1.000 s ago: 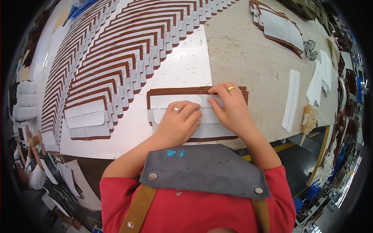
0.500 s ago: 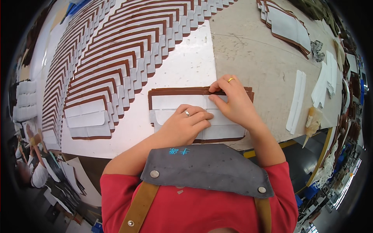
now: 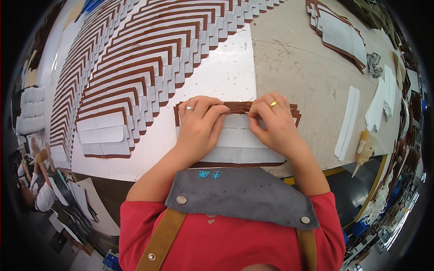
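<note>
A small stack of brown leather panels [image 3: 295, 114] with white lining strips [image 3: 235, 135] lies on the table right in front of me. My left hand [image 3: 199, 126] rests on its left half, fingertips pinching at the brown top edge. My right hand [image 3: 273, 124], wearing a gold ring, presses on the right half, its fingers meeting the left ones at the middle of that edge. Both hands pinch the top edge of the upper panel.
Long overlapping rows of the same brown-and-white panels [image 3: 135, 67] fan across a white sheet [image 3: 226, 72] to the left and beyond. Another pile of panels [image 3: 337, 31] lies far right. White strips [image 3: 348, 122] and a glue bottle [image 3: 365, 145] sit at the right edge. A person [image 3: 36, 189] is at lower left.
My left hand has slid up from the panel's middle to its top edge, and both hands' fingertips have come together there.
</note>
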Action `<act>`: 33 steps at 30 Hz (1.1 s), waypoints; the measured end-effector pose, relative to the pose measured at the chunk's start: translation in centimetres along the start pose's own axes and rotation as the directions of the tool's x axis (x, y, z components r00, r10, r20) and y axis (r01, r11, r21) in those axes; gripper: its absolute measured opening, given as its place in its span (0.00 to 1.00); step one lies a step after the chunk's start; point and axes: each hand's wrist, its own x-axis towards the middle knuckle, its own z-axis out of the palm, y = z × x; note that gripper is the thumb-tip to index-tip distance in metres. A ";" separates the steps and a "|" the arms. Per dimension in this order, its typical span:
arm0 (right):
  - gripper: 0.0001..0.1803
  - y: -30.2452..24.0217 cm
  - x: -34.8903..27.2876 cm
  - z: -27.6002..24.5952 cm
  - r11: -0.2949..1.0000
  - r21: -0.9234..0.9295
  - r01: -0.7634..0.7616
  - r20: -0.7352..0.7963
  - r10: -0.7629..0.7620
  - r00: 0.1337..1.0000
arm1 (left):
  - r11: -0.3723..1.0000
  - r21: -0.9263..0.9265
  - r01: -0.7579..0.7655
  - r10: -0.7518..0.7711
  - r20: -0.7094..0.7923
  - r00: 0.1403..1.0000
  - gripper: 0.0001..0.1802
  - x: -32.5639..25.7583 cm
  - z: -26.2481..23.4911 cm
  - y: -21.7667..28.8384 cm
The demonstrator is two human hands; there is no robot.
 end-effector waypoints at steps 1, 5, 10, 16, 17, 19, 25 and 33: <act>0.09 0.0 0.0 0.0 1.000 0.002 0.002 -0.001 -0.002 1.000 | 1.000 -0.007 -0.006 0.006 -0.003 1.000 0.10 -0.1 0.0 -0.1; 0.10 0.0 -0.2 0.0 0.999 0.052 -0.013 0.019 0.012 1.000 | 0.999 -0.040 -0.013 0.012 -0.028 1.000 0.08 0.1 0.0 0.0; 0.08 0.0 -0.3 0.0 0.982 0.157 -0.108 0.022 0.105 0.994 | 1.000 -0.024 -0.018 0.017 -0.023 1.000 0.08 0.2 0.1 -0.2; 0.09 0.0 -0.2 0.3 0.961 0.209 -0.180 0.057 0.172 0.983 | 0.994 0.002 0.110 -0.110 0.024 0.994 0.12 0.0 -1.2 -0.7; 0.09 0.1 -0.3 0.3 0.952 0.226 -0.205 0.066 0.195 0.979 | 0.990 0.007 0.144 -0.144 0.025 0.989 0.13 -0.1 -1.8 -0.9; 0.09 0.2 -0.4 0.5 0.930 0.278 -0.241 0.083 0.227 0.970 | 0.952 -0.073 0.299 -0.298 0.026 0.954 0.17 -0.5 -3.4 -1.5; 0.10 -0.4 -0.5 0.2 0.899 0.306 -0.314 0.098 0.298 0.949 | 0.609 -0.522 0.598 -0.574 0.230 0.786 0.25 -3.7 -5.5 -2.2; 0.16 1.4 -2.6 -4.6 0.760 0.339 -0.554 0.232 0.503 0.832 | 0.526 -0.701 0.481 -0.607 0.087 0.790 0.22 -4.7 -3.8 -2.5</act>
